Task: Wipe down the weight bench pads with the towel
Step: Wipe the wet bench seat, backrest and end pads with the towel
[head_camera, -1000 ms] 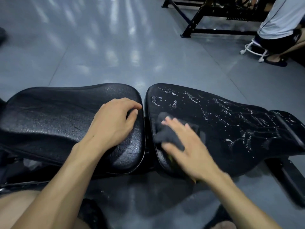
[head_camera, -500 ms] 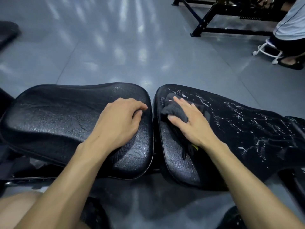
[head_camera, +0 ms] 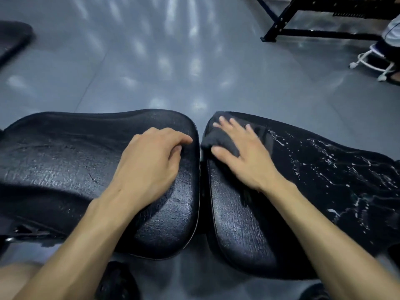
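Towel (head_camera: 223,141) first: in our one head view it is a dark grey, bunched cloth lying on the far inner corner of the right-hand bench pad (head_camera: 238,230), a little right of frame centre. Our right hand (head_camera: 249,156) lies flat on top of it, fingers spread wide and pressing down rather than pinching; a fold of cloth bulges out between thumb and forefinger. Our left hand (head_camera: 149,167) rests on the left-hand bench pad (head_camera: 54,169) near its inner edge, fingers loosely curled and holding nothing, apparently just bracing us.

As for progress, we judge the job partly done. The left-hand pad and the near end of the right-hand pad show an even, dull sheen with no droplets. Further toward the right edge of the frame, the right-hand pad is covered with white flecks and streaks (head_camera: 324,167), which look like spray or foam yet to be wiped. That stretch is what remains, along with whatever part runs out of frame.

Both pads are black, with cracked, crinkled vinyl skin, and a narrow gap separates them. The towel looks soft and limp; we cannot tell whether it is damp. Its edges are blurred.
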